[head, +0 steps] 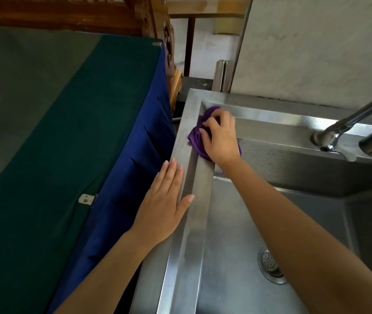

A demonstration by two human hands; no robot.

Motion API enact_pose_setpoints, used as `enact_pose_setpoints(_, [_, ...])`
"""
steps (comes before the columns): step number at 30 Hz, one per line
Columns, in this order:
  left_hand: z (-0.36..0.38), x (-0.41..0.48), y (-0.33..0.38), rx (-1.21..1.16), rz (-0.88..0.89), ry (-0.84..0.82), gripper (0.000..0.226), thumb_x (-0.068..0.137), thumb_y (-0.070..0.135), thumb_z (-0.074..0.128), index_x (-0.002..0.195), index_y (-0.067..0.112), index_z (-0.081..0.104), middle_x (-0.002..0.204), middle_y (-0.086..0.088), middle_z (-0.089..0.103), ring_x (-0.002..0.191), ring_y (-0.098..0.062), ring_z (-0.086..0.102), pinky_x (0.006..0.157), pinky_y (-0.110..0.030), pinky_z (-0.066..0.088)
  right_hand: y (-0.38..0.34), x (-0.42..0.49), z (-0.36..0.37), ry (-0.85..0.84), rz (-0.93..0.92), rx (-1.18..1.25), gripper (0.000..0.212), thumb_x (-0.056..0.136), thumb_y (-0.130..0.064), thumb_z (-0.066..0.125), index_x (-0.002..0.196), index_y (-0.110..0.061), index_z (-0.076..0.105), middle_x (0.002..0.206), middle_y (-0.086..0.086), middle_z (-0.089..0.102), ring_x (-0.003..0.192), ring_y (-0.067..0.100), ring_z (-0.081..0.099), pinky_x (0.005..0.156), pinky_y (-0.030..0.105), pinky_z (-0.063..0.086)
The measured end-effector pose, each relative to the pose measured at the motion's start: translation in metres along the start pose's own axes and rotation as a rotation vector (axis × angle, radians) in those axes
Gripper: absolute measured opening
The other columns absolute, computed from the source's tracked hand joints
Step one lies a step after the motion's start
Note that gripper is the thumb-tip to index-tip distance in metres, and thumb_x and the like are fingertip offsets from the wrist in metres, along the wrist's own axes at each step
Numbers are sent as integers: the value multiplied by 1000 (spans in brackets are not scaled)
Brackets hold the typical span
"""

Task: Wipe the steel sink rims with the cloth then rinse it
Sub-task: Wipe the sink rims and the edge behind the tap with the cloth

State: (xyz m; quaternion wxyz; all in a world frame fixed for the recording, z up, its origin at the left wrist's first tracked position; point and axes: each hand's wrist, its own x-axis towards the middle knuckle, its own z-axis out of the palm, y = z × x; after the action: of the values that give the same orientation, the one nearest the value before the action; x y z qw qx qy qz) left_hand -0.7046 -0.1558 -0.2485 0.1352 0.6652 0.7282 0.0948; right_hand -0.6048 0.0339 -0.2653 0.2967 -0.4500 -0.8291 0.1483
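The purple cloth (pixel 194 138) lies bunched on the left rim of the stainless steel sink (pixel 186 250), close to the far left corner where the side rim meets the back ledge. The right hand (pixel 221 139) sits on top of it, fingers curled and gripping the folds, so that the cloth is pressed against the steel; part of the fabric shows beyond the fingertips towards the corner and a little more shows at the wrist side. The right forearm crosses over the basin from the lower right. The left hand (pixel 164 202) rests flat on the outer edge of the same rim, nearer the person and apart from the cloth, its four fingers straight and held together, its thumb spread out across the rim; it holds nothing. In the basin floor a perforated drain strainer (pixel 271 265) is partly hidden behind the right forearm. A chrome faucet (pixel 336 130) stands on the back ledge at the right, with its spout angled up and to the right out of view. Just beside the sink on the left is a table covered with a green cloth (pixel 44 137) and a pleated blue skirt (pixel 133 177), and behind it stands carved wooden furniture (pixel 155 21).
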Motion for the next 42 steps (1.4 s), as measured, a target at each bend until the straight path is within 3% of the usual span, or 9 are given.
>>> enact_pose_setpoints(3, [2, 0, -1, -11, -10, -3, 82, 81, 69, -15, 145, 18, -8, 156, 2, -14, 143, -10, -19, 116, -29, 0, 4, 3, 3, 47, 35, 86, 32, 85, -22, 61, 115, -12, 57, 124, 15, 45, 119, 27, 42, 100, 39, 43])
enact_pose_setpoints(6, [4, 0, -2, -9, -15, 3, 82, 81, 69, -15, 145, 19, -9, 157, 2, -14, 143, -10, -20, 116, -28, 1, 1, 4, 5, 30, 119, 53, 59, 87, -25, 59, 140, -19, 35, 149, 15, 25, 138, 28, 24, 113, 36, 26])
enact_pose_setpoints(10, [4, 1, -2, 16, -5, 3, 80, 85, 66, -12, 146, 15, -4, 158, -2, -8, 144, -15, -15, 116, -31, 1, -3, 12, 8, -201, 84, -227, 53, 98, -37, 29, 147, -17, 23, 159, 9, 7, 146, 24, 3, 120, 38, 4])
enact_pose_setpoints(14, [2, 1, -1, 68, 2, 15, 74, 93, 59, -3, 145, 8, 8, 157, -10, 8, 145, -24, 0, 115, -40, 9, -3, 6, 4, -311, 76, -207, 55, 99, -42, 20, 149, -18, 15, 159, 5, 5, 146, 20, 1, 119, 34, 1])
enact_pose_setpoints(19, [-3, 1, 1, 53, 13, -27, 78, 85, 64, -14, 143, 13, -6, 155, -4, -10, 144, -18, -15, 115, -31, -6, -12, -17, 3, -319, 79, -178, 55, 99, -40, 22, 149, -17, 17, 159, 5, 6, 146, 21, 3, 119, 34, 3])
enact_pose_setpoints(23, [-10, -6, -1, -2, 0, -79, 72, 83, 61, -2, 141, 20, -15, 150, 6, -24, 139, -8, -26, 111, -23, -13, -21, -37, -2, -297, 89, -113, 52, 100, -35, 28, 147, -16, 23, 159, 6, 9, 146, 24, 5, 118, 35, 4])
enact_pose_setpoints(32, [-9, -55, 0, -34, -3, -121, 76, 83, 61, 2, 145, 20, -13, 153, 7, -23, 140, -5, -25, 112, -20, -10, -44, -96, -9, -217, 120, 38, 47, 97, -20, 40, 143, -13, 35, 158, 8, 14, 146, 26, 6, 119, 35, 7])
enact_pose_setpoints(37, [-2, -89, 1, 19, 12, -101, 83, 80, 68, -14, 146, 18, -11, 157, 2, -16, 142, -8, -22, 115, -24, -6, -58, -131, -16, -235, 119, 62, 47, 97, -19, 40, 143, -14, 34, 158, 7, 10, 146, 24, 3, 119, 33, 5])
enact_pose_setpoints(42, [2, -131, 6, 68, 5, -73, 80, 87, 64, -9, 148, 13, 1, 159, -4, -4, 145, -14, -11, 119, -31, 4, -73, -169, -23, -246, 83, 117, 47, 95, -14, 42, 142, -12, 37, 157, 9, 12, 146, 26, 4, 120, 36, 8])
